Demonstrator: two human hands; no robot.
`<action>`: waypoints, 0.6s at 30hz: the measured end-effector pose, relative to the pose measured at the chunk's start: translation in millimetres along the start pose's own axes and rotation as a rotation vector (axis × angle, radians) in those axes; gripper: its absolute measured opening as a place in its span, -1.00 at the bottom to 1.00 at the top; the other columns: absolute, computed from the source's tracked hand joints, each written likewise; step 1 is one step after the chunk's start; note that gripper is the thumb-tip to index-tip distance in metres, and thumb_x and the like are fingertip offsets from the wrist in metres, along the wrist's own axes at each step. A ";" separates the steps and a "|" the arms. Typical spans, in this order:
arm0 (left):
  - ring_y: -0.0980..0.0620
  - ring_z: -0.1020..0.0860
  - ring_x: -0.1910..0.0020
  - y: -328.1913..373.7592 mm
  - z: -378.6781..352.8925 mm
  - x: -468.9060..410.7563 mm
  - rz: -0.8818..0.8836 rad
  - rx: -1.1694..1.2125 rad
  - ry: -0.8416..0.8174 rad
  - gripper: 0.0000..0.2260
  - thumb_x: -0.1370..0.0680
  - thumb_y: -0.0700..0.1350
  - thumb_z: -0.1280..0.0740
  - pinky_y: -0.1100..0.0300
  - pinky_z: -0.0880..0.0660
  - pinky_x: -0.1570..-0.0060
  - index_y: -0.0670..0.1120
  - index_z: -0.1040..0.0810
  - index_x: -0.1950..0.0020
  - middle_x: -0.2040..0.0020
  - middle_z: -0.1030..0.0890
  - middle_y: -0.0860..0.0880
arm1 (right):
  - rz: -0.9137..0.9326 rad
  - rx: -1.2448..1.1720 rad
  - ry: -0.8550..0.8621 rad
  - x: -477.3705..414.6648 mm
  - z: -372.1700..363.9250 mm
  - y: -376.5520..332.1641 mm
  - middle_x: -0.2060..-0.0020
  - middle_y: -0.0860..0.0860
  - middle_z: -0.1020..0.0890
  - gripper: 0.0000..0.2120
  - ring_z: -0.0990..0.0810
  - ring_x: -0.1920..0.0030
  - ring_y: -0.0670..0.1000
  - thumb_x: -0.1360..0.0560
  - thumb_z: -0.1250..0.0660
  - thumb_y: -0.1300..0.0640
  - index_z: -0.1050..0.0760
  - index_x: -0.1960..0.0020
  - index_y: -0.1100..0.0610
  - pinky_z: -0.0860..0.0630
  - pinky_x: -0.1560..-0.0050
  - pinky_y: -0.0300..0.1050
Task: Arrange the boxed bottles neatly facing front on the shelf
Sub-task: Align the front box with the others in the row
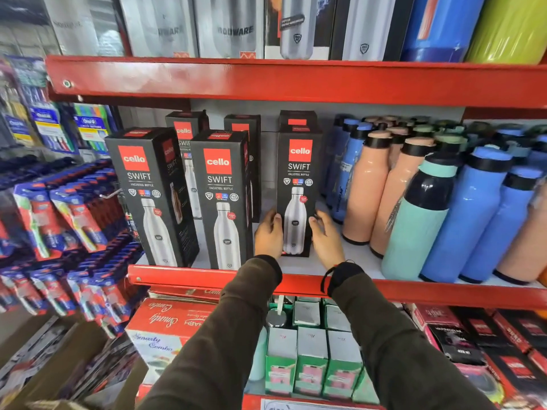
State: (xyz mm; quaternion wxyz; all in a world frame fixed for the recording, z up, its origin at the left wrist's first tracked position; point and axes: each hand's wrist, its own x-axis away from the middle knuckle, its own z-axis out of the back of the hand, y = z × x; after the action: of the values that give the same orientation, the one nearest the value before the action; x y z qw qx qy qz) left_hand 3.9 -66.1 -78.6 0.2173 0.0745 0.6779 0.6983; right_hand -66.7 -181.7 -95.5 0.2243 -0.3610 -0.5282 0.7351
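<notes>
Both hands are working the rightmost front box (298, 190) on the middle shelf (296, 281) — the left hand (268, 235) is pressing against its lower left edge and the right hand (325, 238) against its lower right, fingers curled and closing on the carton from either side rather than spread free. The step in hand looks like squaring and positioning this box in the front row. It is standing upright, long axis vertical, its printed face with the logo and bottle picture pointing straight out toward the aisle. It is sitting a little farther back than the middle box (223, 199) and the left box (151, 196), with a clear gap between it and the middle one, and just beside the peach bottles (367, 184) on its right. The left box is standing slightly turned, showing a side panel. The next move probably calls for sliding the held box forward and leftward — keeping it vertical — until its face is lining up with its neighbours. More boxes are standing behind, partly hidden.
</notes>
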 end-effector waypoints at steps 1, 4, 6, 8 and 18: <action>-0.09 -0.47 -0.42 -0.8 1.0 1.9 -0.003 -0.006 0.008 -0.64 -0.69 -0.07 -0.16 0.33 -0.27 -0.23 -0.10 -0.43 -0.47 -0.40 -0.54 -0.12 | -0.001 -0.004 0.002 1.9 1.2 -0.4 -0.37 0.09 -0.53 -0.62 -0.48 -0.39 0.07 -0.65 -0.22 0.07 -0.39 -0.45 0.10 -0.38 -0.35 -0.10; -0.09 -0.48 -0.41 -2.8 4.4 10.8 -0.014 -0.022 0.035 -0.65 -0.68 -0.05 -0.17 0.30 -0.28 -0.24 -0.10 -0.46 -0.45 -0.39 -0.56 -0.11 | 0.002 -0.010 0.006 9.7 3.5 -1.3 -0.36 0.09 -0.53 -0.62 -0.49 -0.36 0.03 -0.65 -0.23 0.06 -0.40 -0.44 0.10 -0.42 -0.38 0.00; -0.07 -0.48 -0.41 -3.4 7.4 19.6 -0.029 -0.030 0.059 -0.65 -0.68 -0.04 -0.18 0.30 -0.28 -0.25 -0.09 -0.47 -0.44 -0.39 -0.56 -0.10 | 0.030 -0.001 0.017 18.8 4.8 -2.1 -0.31 0.04 -0.55 -0.63 -0.50 -0.32 -0.01 -0.65 -0.24 0.06 -0.42 -0.43 0.12 -0.38 -0.32 -0.12; -0.06 -0.49 -0.40 -3.8 10.1 28.8 -0.045 -0.046 0.069 -0.64 -0.68 -0.02 -0.18 0.30 -0.28 -0.24 -0.07 -0.47 -0.44 -0.39 -0.56 -0.10 | 0.048 -0.003 0.030 28.4 5.9 -2.8 -0.24 -0.01 -0.55 -0.64 -0.51 -0.29 -0.02 -0.64 -0.24 0.06 -0.44 -0.41 0.12 -0.39 -0.30 -0.11; -0.04 -0.52 -0.37 -5.4 22.5 66.5 -0.091 -0.067 0.056 -0.63 -0.67 0.03 -0.18 0.21 -0.37 -0.32 -0.03 -0.47 -0.44 -0.36 -0.58 -0.07 | 0.093 0.015 0.049 71.5 16.9 -11.5 -0.15 -0.13 -0.56 -0.69 -0.52 -0.20 -0.15 -0.64 -0.25 0.02 -0.48 -0.36 0.02 -0.35 -0.13 -0.38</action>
State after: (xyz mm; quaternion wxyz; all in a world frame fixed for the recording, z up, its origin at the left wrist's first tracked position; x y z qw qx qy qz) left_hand -45.6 -18.7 -95.0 0.2322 0.0165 0.6625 0.7119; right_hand -125.9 -137.3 -102.7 0.2052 -0.4015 -0.4997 0.7396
